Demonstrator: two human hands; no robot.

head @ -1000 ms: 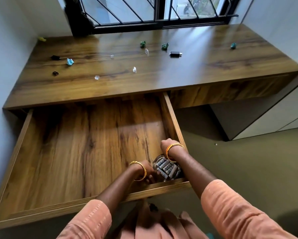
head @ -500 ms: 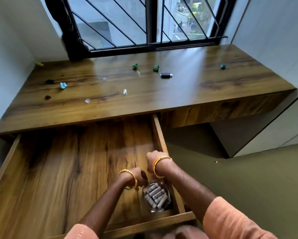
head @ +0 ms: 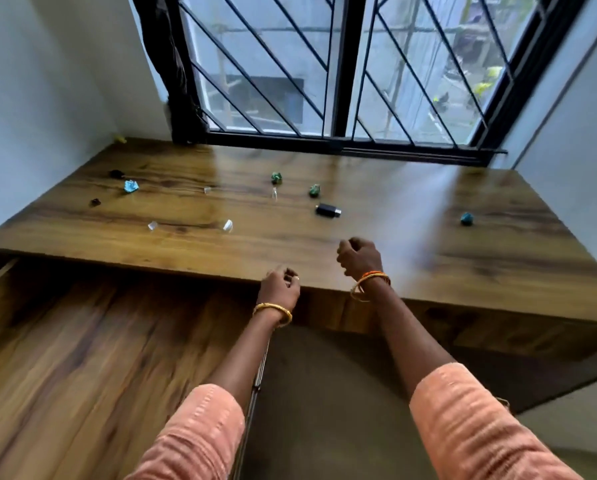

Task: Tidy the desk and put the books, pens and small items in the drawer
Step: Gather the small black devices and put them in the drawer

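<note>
The wooden desk point(head: 411, 244) carries scattered small items: a black stick-like device point(head: 328, 210), two green crumpled bits point(head: 276, 178) point(head: 314, 190), a teal one point(head: 466, 218) at the right, a light-blue one point(head: 131, 186) at the left, and several clear pieces such as one point(head: 228, 225) nearer the front. The drawer point(head: 82, 341) stands pulled out at the lower left, its visible floor bare. My left hand point(head: 279, 287) hovers at the desk's front edge with fingers loosely curled and holds nothing. My right hand point(head: 359, 258) is over the desk top, also loosely curled with nothing in it.
Two small dark bits point(head: 116, 173) point(head: 95, 202) lie at the desk's left end and a yellow scrap point(head: 120, 138) sits in the back corner. A barred window point(head: 342, 81) runs behind the desk. White walls close both sides. Grey floor point(head: 324, 410) lies below.
Both hands let go of the glass jar in the drawer's front right corner and rose to the desk edge. The view tilted up, so the jar is out of sight.
</note>
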